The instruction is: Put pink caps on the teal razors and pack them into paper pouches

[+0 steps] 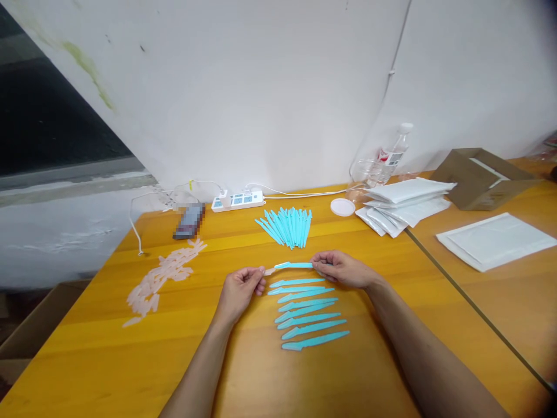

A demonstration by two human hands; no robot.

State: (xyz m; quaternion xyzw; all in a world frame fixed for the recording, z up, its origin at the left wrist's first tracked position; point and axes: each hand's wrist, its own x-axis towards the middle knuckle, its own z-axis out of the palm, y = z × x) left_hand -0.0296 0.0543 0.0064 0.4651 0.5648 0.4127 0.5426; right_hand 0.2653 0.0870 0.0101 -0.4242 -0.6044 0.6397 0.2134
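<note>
My right hand (pixel 337 268) pinches the handle end of a turquoise eyebrow razor (pixel 298 265), its blade end pointing left. My left hand (pixel 242 288) is closed on a small pale pink blade cover (pixel 269 271), close to the razor's blade end; whether the two touch I cannot tell. Below them several turquoise razors (pixel 315 340) lie in a column, roughly parallel, blade ends to the left. A fanned pile of razors (pixel 289 227) rests beyond my hands. Off to the left is a loose heap of pale pink covers (pixel 163 273).
A phone (pixel 189 221) and a white power strip (pixel 238 201) lie near the wall. Toward the right are a round white lid (pixel 343 206), a plastic bottle (pixel 394 154), stacked white padded envelopes (pixel 407 194), another envelope (pixel 498 239) and an open cardboard box (pixel 470 180).
</note>
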